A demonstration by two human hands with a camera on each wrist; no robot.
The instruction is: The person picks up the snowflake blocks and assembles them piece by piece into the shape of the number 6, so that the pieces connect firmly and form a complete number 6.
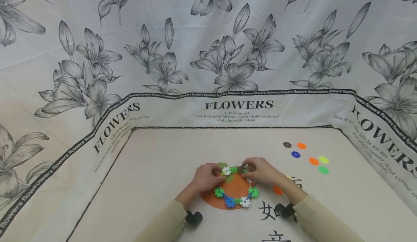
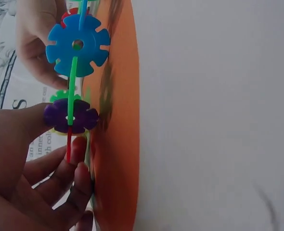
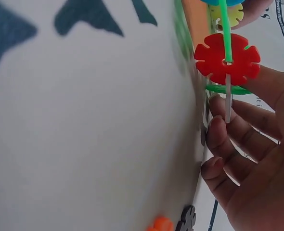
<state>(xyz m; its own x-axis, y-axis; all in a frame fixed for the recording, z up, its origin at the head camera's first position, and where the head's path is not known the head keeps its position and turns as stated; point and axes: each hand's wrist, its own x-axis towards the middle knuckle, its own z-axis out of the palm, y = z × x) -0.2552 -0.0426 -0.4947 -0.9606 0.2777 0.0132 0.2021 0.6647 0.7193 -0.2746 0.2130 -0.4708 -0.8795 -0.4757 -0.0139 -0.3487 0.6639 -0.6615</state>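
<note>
A ring of interlocking plastic snowflake discs (image 1: 230,202), in blue, green, white and other colours, stands over the printed orange circle on the cloth. My left hand (image 1: 207,177) grips its upper left side, beside a white disc (image 1: 226,171). In the left wrist view, the left thumb touches a purple disc (image 2: 71,116), and a blue disc (image 2: 78,44) is joined above it. On the upper right, my right hand (image 1: 262,171) pinches the ring near a dark brown disc (image 1: 240,170). A red disc (image 3: 227,58) shows beside the right thumb; the fingers hide parts of the ring.
Loose discs lie at the back right, among them a brown disc (image 1: 287,144), a blue disc (image 1: 295,154) and a green disc (image 1: 323,170). An orange disc (image 1: 278,190) lies by the right forearm. Behind rises a flower-printed cloth wall (image 1: 176,111).
</note>
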